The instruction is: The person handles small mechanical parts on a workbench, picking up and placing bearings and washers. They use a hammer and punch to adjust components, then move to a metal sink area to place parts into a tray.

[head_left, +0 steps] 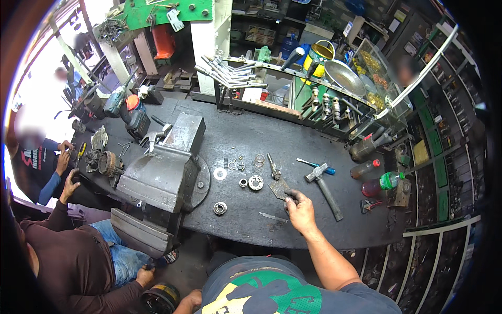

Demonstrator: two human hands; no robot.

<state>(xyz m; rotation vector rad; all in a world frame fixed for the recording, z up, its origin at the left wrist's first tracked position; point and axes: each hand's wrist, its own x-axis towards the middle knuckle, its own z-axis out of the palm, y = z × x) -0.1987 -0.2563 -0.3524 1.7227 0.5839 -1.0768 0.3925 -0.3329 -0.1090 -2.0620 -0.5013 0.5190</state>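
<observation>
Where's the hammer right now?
In the head view, the hammer lies on the dark bench, just right of the person's right hand, with its head beside a blue-handled screwdriver.

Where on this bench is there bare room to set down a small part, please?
The bench is bare at the back, between the vise and the metal shafts, and on the right, between the hammer and the green-capped bottle. It is crowded left of the right hand, among loose ring-shaped parts.
</observation>
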